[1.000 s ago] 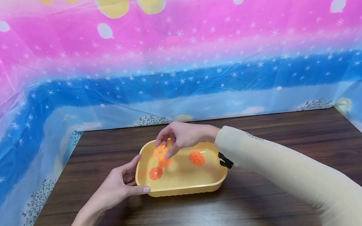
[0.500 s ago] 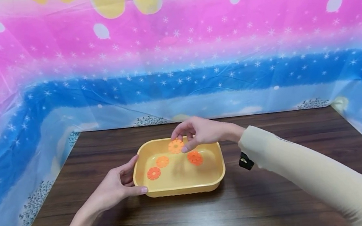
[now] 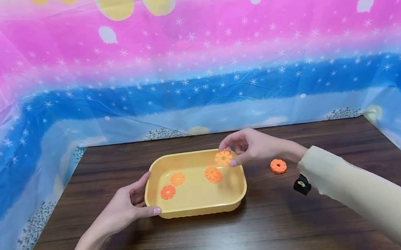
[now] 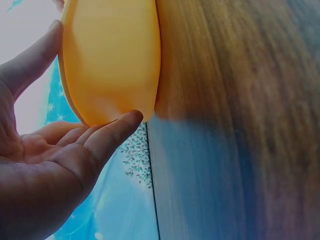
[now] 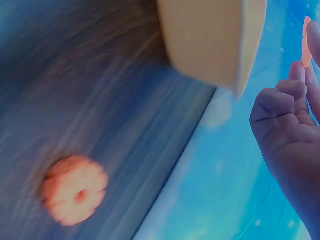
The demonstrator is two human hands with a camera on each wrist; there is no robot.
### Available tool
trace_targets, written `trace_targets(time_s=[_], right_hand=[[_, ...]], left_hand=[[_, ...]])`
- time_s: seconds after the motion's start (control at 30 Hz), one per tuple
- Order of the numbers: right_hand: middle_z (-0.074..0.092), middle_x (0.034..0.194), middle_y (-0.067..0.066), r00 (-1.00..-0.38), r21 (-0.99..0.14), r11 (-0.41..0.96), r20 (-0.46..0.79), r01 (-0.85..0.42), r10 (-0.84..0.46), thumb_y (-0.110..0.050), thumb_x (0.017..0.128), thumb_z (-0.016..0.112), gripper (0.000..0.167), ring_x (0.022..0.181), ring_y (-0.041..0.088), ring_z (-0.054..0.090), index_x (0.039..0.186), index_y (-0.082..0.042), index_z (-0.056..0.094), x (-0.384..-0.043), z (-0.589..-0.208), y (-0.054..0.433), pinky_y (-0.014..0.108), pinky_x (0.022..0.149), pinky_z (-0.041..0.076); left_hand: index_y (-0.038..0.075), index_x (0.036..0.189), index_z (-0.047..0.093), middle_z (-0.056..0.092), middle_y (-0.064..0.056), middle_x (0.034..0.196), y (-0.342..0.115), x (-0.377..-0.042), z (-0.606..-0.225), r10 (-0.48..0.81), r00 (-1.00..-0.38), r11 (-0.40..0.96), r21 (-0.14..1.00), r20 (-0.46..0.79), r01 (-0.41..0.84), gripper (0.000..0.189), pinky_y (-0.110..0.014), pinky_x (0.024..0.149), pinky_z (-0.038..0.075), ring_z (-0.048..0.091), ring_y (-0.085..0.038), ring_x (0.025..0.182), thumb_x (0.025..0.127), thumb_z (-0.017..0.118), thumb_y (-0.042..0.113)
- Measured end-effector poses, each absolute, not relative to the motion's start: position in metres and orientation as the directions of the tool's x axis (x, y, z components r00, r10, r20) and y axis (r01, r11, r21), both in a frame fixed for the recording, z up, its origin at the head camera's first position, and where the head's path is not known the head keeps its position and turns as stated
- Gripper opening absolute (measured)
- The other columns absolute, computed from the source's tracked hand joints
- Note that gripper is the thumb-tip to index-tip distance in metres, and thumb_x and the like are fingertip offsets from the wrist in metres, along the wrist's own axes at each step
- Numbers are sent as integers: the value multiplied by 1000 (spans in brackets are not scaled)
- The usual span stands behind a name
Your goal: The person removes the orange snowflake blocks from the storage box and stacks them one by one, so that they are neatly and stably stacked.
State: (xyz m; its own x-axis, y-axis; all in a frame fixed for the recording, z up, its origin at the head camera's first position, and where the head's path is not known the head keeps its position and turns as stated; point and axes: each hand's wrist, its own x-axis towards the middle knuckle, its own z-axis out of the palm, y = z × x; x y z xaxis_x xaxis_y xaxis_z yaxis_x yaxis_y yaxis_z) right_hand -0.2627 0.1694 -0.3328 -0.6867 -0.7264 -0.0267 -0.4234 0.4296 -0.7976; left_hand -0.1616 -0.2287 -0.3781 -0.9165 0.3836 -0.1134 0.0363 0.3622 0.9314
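A yellow plastic basin [image 3: 201, 211] stands on the table. My left hand [image 3: 127, 203] grips its left end, thumb at the near corner and fingers along the side; the left wrist view shows this hand [image 4: 65, 150] against the basin wall [image 4: 115, 55]. Above the basin's right side, my right hand [image 3: 259, 146] pinches an orange notched flower-shaped disc [image 3: 223, 158] between thumb and fingers. In the right wrist view the disc [image 5: 306, 42] appears edge-on. Inside the basin lie a darker orange disc [image 3: 167, 192], a lighter one [image 3: 177, 179] and overlapping discs [image 3: 212, 173].
Right of the basin, a small stack of orange discs [image 3: 278, 166] sits on the dark wooden table [image 3: 217, 246], under the right wrist. A pink and blue patterned cloth [image 3: 195, 87] hangs behind and along the sides of the table.
My right hand has lifted a disc from the basin's left part and carried it rightward. The stack on the table has come into view. My left hand keeps its grip on the basin.
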Motion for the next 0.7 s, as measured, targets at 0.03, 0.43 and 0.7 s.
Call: trace_targets(time_s=[0.03,0.43,0.7], right_hand=[[56,85,12,-691,-798,426,-17,-425,-722,-17,91,83,41,68,22,46,129,-13,69,-262,-335,175,26,60,40],[50,79,6,-797,-810,489,-44,-325,-602,-20,89,85,43,64,16,40,128,-15,69,-255,-362,243,25,58,37],[59,97,12,-849,-792,543,-59,-280,-525,-18,89,85,41,70,16,47,126,-12,70,-252,-384,280,25,60,40]], left_hand=[[-1,165,17,19,-26,170,-229,-162,-378,384,-916,362,932,-112,37,105,-37,103,54,44,-43,144,87,86,11],[-1,165,17,22,-28,168,-229,-161,-378,386,-917,366,930,-104,48,106,-38,103,54,45,-44,143,86,87,11],[-2,165,17,24,-27,168,-229,-161,-380,391,-916,373,926,-94,64,105,-39,104,53,45,-43,143,86,86,11]])
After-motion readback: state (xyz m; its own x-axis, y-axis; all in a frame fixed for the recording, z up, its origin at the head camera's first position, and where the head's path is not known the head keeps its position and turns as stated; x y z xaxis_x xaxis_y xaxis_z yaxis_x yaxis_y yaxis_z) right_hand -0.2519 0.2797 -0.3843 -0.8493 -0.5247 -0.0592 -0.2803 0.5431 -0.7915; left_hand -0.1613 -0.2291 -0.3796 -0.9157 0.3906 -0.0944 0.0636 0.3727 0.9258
